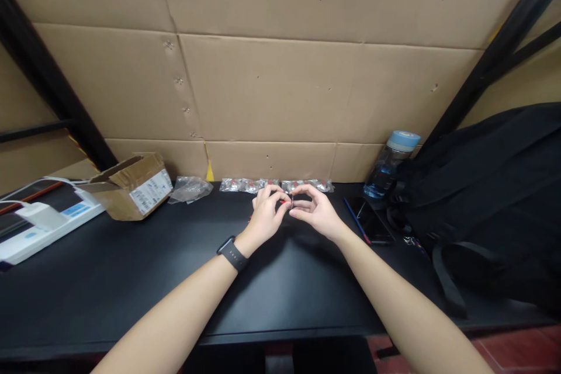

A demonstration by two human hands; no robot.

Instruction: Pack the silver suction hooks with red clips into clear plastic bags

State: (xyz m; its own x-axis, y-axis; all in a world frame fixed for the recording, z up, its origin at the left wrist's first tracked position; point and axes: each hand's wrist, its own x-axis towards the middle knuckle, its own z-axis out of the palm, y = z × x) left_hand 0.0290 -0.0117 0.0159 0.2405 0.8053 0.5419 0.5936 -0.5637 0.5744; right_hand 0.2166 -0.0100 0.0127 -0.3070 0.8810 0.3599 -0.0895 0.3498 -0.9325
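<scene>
My left hand (268, 213), with a dark watch on its wrist, pinches a small red item (283, 201) above the black table (272, 286). Facing it, my right hand (316, 210) has its fingers curved around a thin ring-like piece (292, 201) beside the red item. Whether the two pieces are joined is too small to tell. Just behind the hands, a row of small clear packets (236, 185) with red marks lies along the cardboard wall.
An open cardboard box (151, 191), a crumpled clear bag (190, 189) and a white power strip (52, 234) are at left. On the right are a water bottle (388, 166), a dark phone (372, 223), a blue pencil (357, 220) and a black backpack (491, 187).
</scene>
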